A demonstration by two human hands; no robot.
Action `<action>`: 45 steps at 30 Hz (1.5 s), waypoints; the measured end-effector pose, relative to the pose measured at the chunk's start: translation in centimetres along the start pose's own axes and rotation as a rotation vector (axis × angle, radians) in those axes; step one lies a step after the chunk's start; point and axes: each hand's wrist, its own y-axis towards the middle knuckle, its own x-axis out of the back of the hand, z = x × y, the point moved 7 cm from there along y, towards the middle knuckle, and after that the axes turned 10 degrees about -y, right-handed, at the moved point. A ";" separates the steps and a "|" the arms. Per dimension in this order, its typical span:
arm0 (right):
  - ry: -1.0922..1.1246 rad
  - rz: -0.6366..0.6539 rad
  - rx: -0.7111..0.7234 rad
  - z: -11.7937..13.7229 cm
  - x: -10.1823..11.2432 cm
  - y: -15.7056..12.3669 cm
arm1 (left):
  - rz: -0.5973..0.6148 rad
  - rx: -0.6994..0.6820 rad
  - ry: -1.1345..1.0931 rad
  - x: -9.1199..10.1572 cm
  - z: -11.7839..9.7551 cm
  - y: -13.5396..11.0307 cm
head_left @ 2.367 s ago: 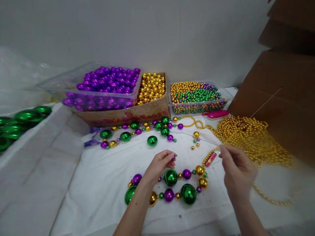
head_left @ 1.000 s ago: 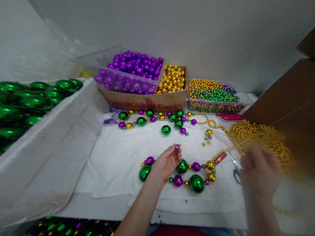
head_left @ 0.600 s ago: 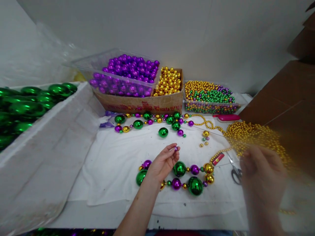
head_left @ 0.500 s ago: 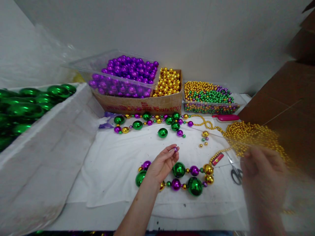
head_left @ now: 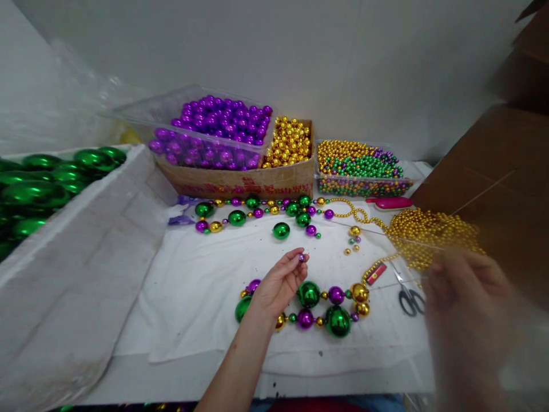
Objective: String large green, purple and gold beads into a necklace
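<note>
My left hand [head_left: 281, 283] pinches a small purple bead [head_left: 302, 258] between thumb and fingertips, above the white cloth. My right hand [head_left: 469, 309], blurred by motion, is closed at the right, with a thin clear thread [head_left: 373, 231] running to its fingers. Below my left hand lies a string of large green, purple and gold beads, including a big green bead [head_left: 338, 321], partly hidden by my forearm. Farther back rests another beaded strand [head_left: 237, 218], joined to a gold bead chain [head_left: 362, 217]. A loose green bead [head_left: 281, 230] and several small beads [head_left: 354, 231] lie between.
At the back stand a clear tub of purple beads [head_left: 223, 123], a carton of gold beads [head_left: 286, 143] and a tray of small mixed beads [head_left: 364, 166]. A foam box [head_left: 86, 274] flanks the left. Scissors [head_left: 410, 302], a red lighter [head_left: 376, 274] and piled gold chain [head_left: 429, 234] lie right.
My right hand has shifted slightly right, still blurred. My left hand keeps its pinch on the purple bead. The whole view has moved a little.
</note>
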 end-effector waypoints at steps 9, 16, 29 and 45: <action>-0.022 0.001 -0.057 -0.8 -0.2 -1.1 | -0.046 -0.014 -0.021 0.7 0.2 -0.1; -0.434 0.204 0.167 0.1 -2.0 -4.4 | -0.052 -0.015 -0.071 1.2 0.3 -0.7; -0.464 0.228 0.453 0.9 -2.8 -6.5 | -0.104 -0.033 -0.113 1.5 0.8 -1.3; -0.486 0.241 0.513 1.9 -2.6 -6.7 | -0.105 -0.054 -0.058 1.4 0.9 -1.6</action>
